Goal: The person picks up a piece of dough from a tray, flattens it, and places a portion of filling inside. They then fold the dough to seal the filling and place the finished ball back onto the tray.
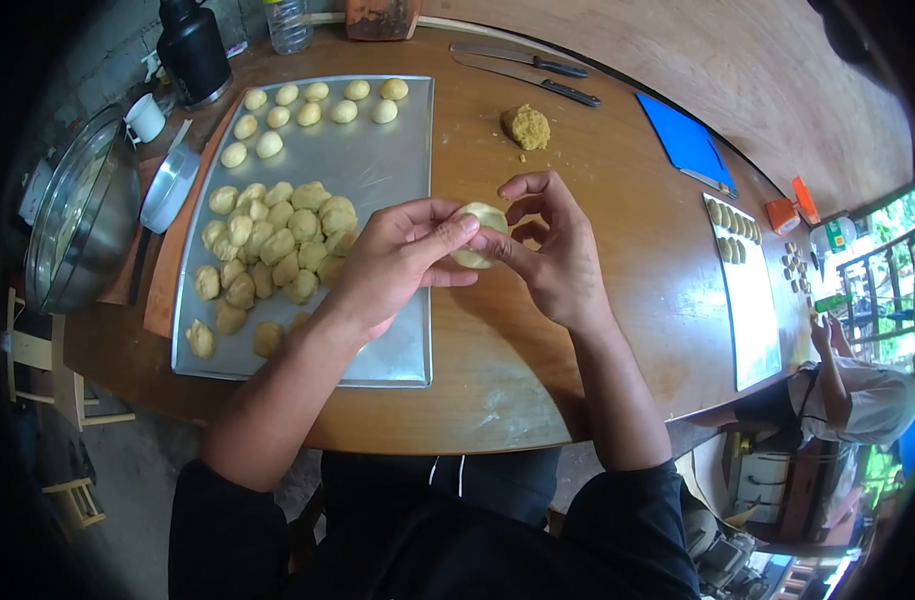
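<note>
Between my two hands, above the wooden table, is a flattened round of pale dough (486, 217). My left hand (410, 245) grips it with the thumb on its face and the fingers behind. With its thumb pressed on the lower right of the round, my right hand (550, 245) pinches the edge, index finger raised and curled. A metal tray (393, 150) lies to the left. Smooth dough balls (344, 111) stand in rows at its far end, and rougher dough pieces (278, 240) are heaped nearer me. Beyond my hands sits a crumbly yellow-brown lump (527, 127).
Two knives (538, 80) lie at the back, left of a blue board (686, 143). At the right, a second tray (748, 310) holds shaped pieces, with another person (858, 395) beyond. A steel bowl (88, 220), white mug (146, 118) and black flask (193, 55) stand left.
</note>
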`<action>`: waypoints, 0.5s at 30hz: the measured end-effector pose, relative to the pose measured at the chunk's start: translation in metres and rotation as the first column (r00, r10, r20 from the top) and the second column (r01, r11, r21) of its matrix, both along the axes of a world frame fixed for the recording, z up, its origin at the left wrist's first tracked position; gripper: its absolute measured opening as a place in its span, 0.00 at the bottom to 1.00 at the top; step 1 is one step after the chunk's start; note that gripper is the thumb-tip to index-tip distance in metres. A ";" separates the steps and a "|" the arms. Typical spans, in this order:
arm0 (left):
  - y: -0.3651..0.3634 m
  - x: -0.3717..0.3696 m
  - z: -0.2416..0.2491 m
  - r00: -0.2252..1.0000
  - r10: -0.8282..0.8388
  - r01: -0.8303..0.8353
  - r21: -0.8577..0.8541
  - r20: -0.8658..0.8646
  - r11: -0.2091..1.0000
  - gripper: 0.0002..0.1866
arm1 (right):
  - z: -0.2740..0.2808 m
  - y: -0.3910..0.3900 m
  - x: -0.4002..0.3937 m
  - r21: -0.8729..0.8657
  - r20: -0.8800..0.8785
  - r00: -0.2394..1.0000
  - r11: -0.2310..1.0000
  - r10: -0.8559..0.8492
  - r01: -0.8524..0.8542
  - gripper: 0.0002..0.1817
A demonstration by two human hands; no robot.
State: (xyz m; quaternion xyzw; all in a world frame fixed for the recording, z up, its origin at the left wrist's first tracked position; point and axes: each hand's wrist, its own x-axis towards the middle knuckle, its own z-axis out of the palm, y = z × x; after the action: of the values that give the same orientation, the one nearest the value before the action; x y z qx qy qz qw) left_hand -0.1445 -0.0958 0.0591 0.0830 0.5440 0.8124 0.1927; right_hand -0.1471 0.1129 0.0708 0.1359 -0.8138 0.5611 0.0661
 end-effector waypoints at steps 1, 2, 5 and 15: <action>0.000 0.001 0.000 1.000 -0.002 0.002 -0.009 0.018 1.000 0.14 | -0.003 0.006 -0.004 -0.077 0.060 0.996 0.995 0.068 -0.063 0.29; -0.001 0.000 0.001 0.999 0.000 0.001 -0.016 0.037 1.000 0.14 | -0.001 0.015 -0.009 -0.073 0.054 0.996 0.995 0.070 -0.066 0.29; -0.003 -0.003 0.000 0.998 0.037 -0.036 -0.027 0.050 0.999 0.13 | -0.002 0.057 -0.038 -0.211 0.220 0.962 0.971 0.163 -0.116 0.24; -0.003 -0.005 -0.001 0.997 0.067 -0.066 -0.029 0.036 0.997 0.16 | -0.072 0.051 -0.142 0.661 -0.319 0.906 0.620 -0.277 0.422 0.12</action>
State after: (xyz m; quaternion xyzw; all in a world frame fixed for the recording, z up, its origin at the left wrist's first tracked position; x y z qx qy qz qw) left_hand -0.1490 -0.0989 0.0586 0.0473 0.5540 0.8122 0.1765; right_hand -0.2888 0.1642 -0.0013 0.0409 -0.9675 0.1598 0.1916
